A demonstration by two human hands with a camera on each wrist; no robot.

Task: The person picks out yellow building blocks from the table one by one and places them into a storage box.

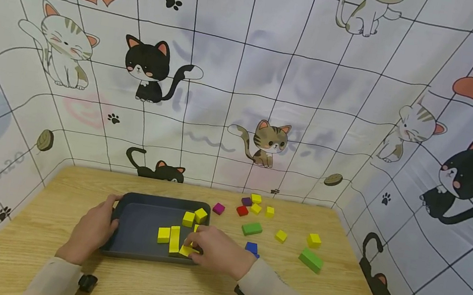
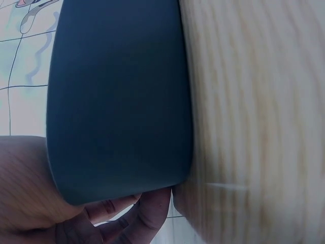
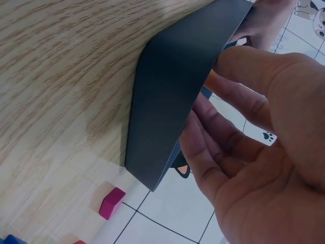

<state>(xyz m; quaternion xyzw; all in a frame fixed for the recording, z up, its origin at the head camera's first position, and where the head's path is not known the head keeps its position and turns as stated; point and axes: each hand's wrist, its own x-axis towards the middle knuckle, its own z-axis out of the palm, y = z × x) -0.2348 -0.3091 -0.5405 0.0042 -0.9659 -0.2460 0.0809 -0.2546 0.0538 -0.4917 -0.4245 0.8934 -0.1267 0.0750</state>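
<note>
A dark grey rectangular tray point(image 1: 133, 226) lies on the table. My left hand point(image 1: 91, 228) grips its left end, the thumb at the rim and the fingers around the outside; its wall point(image 2: 119, 101) fills much of the left wrist view. Over the tray's right end, my right hand point(image 1: 218, 252) pinches a yellow block point(image 1: 187, 251), partly hidden by the fingers. Beside that block inside the tray are a long yellow block point(image 1: 174, 240), a yellow cube point(image 1: 163, 235) and further yellow cubes point(image 1: 188, 219). In the right wrist view, the tray's wall point(image 3: 167, 96) hides the fingertips.
Right of the tray lie loose blocks: magenta point(image 1: 218, 208), red point(image 1: 242, 211), purple point(image 1: 246, 201), several yellow point(image 1: 281, 236), two green point(image 1: 310, 260), and a blue one point(image 1: 251, 248) partly behind my right hand. A cat-printed cloth point(image 1: 213, 88) surrounds the wooden table point(image 1: 151, 288).
</note>
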